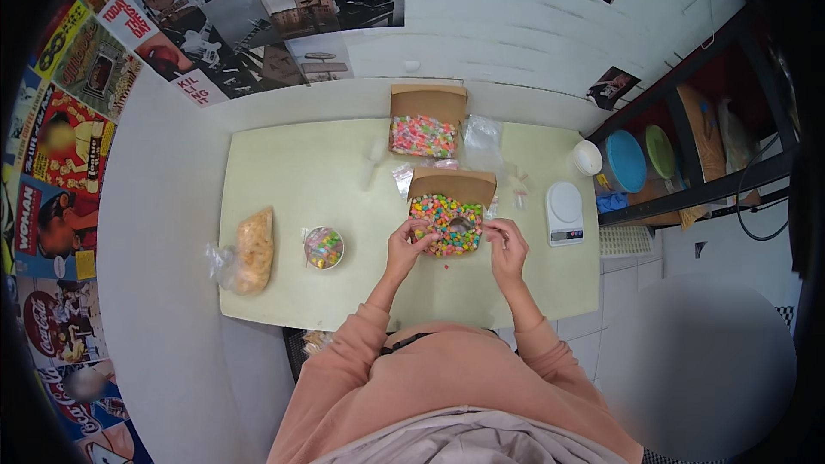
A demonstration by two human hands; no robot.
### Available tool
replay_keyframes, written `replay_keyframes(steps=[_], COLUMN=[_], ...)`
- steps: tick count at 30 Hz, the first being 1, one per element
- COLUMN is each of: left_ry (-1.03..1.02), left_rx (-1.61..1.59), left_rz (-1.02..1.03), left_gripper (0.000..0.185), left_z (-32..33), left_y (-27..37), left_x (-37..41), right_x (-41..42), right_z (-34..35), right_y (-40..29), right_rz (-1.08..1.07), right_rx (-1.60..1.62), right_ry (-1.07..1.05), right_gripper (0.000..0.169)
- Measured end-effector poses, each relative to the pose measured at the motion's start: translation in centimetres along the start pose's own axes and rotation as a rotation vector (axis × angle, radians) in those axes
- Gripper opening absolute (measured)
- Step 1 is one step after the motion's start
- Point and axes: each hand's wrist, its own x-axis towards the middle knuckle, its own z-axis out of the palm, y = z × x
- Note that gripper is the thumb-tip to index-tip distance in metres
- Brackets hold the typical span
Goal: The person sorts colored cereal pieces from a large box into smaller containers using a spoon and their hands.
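A cardboard box with its flap raised stands before me, filled with small multicoloured candies. Partly sunk in the candies is a small round scoop or cup. My left hand reaches over the box's left side, thumb and fingers close together at the candies. At the right side, my right hand has its bent fingers beside the box's edge. Whether either hand pinches something small is too fine to tell. One tiny pink piece lies on the table in front of the box.
Behind stands a second open box of wrapped candies, beside clear plastic bags. A tub of colourful packets and a bag of tan snacks are left. A white kitchen scale and white tub stand right, near a dark shelf.
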Motion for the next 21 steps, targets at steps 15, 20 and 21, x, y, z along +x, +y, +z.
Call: replay_keyframes(steps=[15, 20, 21], left_ry=[0.073, 0.099, 0.113], left_rx=[0.189, 0.261, 0.284], left_rz=[0.234, 0.263, 0.285], left_gripper=[0.023, 0.017, 0.017], left_z=[-0.7, -1.4, -1.3], left_y=[6.1, 5.7, 5.7], left_x=[-0.9, -0.3, -0.4], right_x=[5.8, 6.2, 6.3], right_z=[4.6, 4.3, 4.3], right_y=[-0.4, -1.4, -1.4], right_rz=[-0.029, 0.074, 0.073], right_rx=[-0.148, -0.080, -0.091], right_ry=[-0.514, -0.530, -0.540], right_gripper=[0.015, 0.015, 0.015])
